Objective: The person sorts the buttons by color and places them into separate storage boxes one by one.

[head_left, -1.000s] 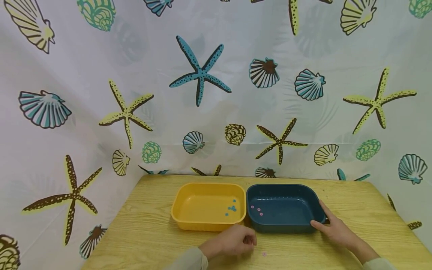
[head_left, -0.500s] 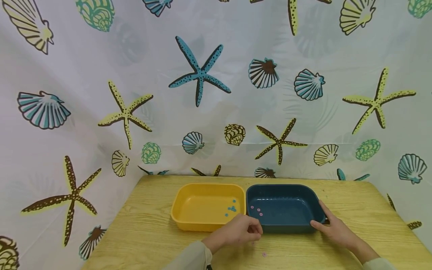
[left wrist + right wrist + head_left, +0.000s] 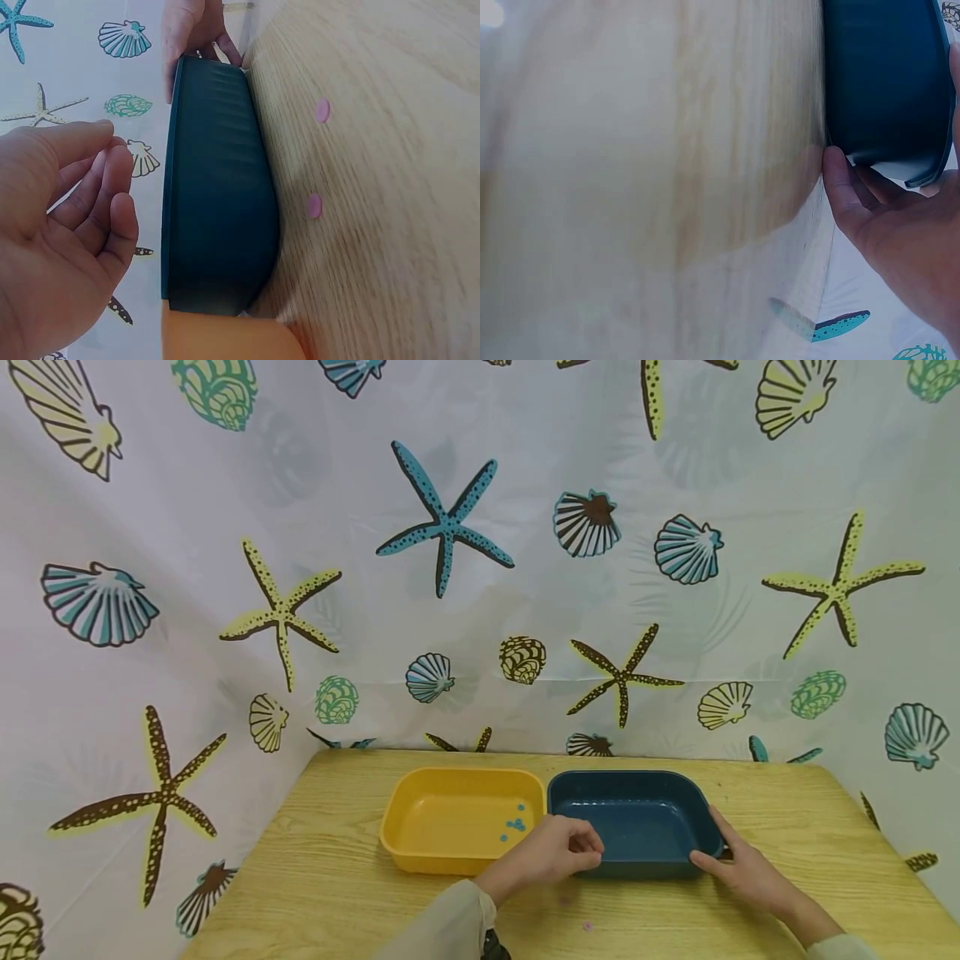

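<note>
In the head view my left hand [image 3: 551, 853] is over the near left corner of a dark blue plastic tray [image 3: 637, 867]. Its fingers curl, thumb and forefinger tips meeting [image 3: 114, 136] in the left wrist view; I cannot tell whether something small is between them. My right hand [image 3: 746, 868] grips the tray's right end, thumb at the front and fingers along the side. The right wrist view shows that thumb [image 3: 835, 161] low against the tray wall. Two small pink discs lie on the table, one nearer [image 3: 322, 111] the right hand, another [image 3: 315, 206] closer to the yellow tray.
A yellow tray [image 3: 442, 864] stands against the blue one's left side, with several small blue discs [image 3: 517, 824] inside. Both trays rest on a wooden table [image 3: 337, 860]. A white curtain [image 3: 510, 602] printed with shells and starfish rises behind and at both sides.
My left hand has risen from the table in front of the trays and moved right to the blue tray's rim, now covering the pink discs inside. The right hand stays put.
</note>
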Available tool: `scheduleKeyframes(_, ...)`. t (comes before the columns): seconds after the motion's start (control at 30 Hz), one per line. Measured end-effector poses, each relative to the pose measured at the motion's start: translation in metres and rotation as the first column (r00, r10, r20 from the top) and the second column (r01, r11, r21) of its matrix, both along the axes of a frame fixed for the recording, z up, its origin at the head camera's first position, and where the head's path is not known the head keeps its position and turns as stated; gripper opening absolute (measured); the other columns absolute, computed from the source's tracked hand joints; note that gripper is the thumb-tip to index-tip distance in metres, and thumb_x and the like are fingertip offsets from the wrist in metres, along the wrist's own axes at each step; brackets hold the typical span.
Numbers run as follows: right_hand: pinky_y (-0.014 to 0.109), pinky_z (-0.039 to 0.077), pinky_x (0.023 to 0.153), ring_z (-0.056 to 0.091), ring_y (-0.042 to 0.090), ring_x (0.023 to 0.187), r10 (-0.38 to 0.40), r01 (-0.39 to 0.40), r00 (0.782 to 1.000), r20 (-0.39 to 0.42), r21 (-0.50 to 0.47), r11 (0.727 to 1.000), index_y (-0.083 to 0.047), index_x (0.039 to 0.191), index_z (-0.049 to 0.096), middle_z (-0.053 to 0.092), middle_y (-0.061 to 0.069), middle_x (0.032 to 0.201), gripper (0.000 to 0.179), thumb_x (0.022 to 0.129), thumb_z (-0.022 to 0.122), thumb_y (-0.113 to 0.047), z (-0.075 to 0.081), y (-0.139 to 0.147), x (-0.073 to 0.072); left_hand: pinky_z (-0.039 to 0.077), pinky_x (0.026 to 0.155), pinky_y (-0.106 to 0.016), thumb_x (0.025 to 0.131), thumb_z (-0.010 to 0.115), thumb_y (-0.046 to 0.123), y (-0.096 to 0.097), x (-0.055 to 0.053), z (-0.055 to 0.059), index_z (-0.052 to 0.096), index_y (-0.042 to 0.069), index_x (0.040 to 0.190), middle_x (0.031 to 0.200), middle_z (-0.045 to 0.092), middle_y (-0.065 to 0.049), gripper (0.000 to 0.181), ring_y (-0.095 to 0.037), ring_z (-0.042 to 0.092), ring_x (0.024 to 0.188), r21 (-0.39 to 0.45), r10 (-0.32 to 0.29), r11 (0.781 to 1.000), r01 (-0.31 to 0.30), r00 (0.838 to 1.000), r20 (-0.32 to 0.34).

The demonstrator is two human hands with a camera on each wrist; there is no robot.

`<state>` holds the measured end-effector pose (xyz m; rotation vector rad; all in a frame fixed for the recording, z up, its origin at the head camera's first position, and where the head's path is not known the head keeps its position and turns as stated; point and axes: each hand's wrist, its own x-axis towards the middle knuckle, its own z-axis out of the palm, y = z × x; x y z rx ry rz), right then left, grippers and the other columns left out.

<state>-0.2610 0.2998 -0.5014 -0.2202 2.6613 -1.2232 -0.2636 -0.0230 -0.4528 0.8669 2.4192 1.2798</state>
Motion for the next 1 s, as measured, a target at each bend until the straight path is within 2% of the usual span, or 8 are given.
scheduleKeyframes(0.23,0.054,0.035,0.098,0.038,0.049,0.125,0.000,0.000,1.000,-0.007,0.003,1.000,-0.002,0.151,-0.002,0.013,0.038,0.146,0.090,0.094,0.058,-0.037,0.000,0.000,0.000,0.047,0.061,-0.021,0.092,0.064,0.017,0.012,-0.007,-0.002,0.069,0.015,0.092,0.078,0.061,0.012,0.005,-0.004,0.056,0.067,0.001,0.038,0.999,-0.038,0.999,-0.003)
scheduleKeyframes(0.5,0.054,0.036,0.098,0.039,0.049,0.125,-0.002,0.001,1.000,-0.014,-0.001,1.000,-0.002,0.151,-0.002,0.013,0.038,0.146,0.090,0.094,0.058,-0.037,-0.001,0.001,0.000,0.047,0.061,-0.020,0.091,0.065,0.015,0.023,-0.011,-0.006,0.069,0.011,0.092,0.077,0.062,0.011,0.005,-0.003,0.056,0.066,0.013,0.032,0.999,-0.032,0.999,-0.011)
scheduleKeyframes(0.77,0.056,0.034,0.098,0.038,0.049,0.125,-0.001,0.001,1.000,-0.014,0.013,1.000,-0.002,0.151,-0.001,0.013,0.038,0.147,0.090,0.094,0.058,-0.038,-0.002,0.002,-0.001,0.047,0.061,-0.020,0.090,0.066,0.014,0.030,-0.016,-0.013,0.069,0.013,0.092,0.077,0.061,0.010,0.004,-0.003,0.055,0.066,0.002,0.051,0.999,-0.051,0.999,-0.011)
scheduleKeyframes(1.0,0.056,0.033,0.099,0.036,0.049,0.126,-0.003,0.003,1.000,-0.005,0.006,1.000,-0.004,0.151,-0.003,0.011,0.037,0.147,0.090,0.094,0.057,-0.038,-0.002,0.002,-0.001,0.046,0.061,-0.021,0.091,0.065,0.012,0.034,-0.021,-0.015,0.069,0.006,0.095,0.077,0.060,0.009,0.008,-0.005,0.054,0.066,0.015,0.095,0.995,-0.095,0.995,0.008)
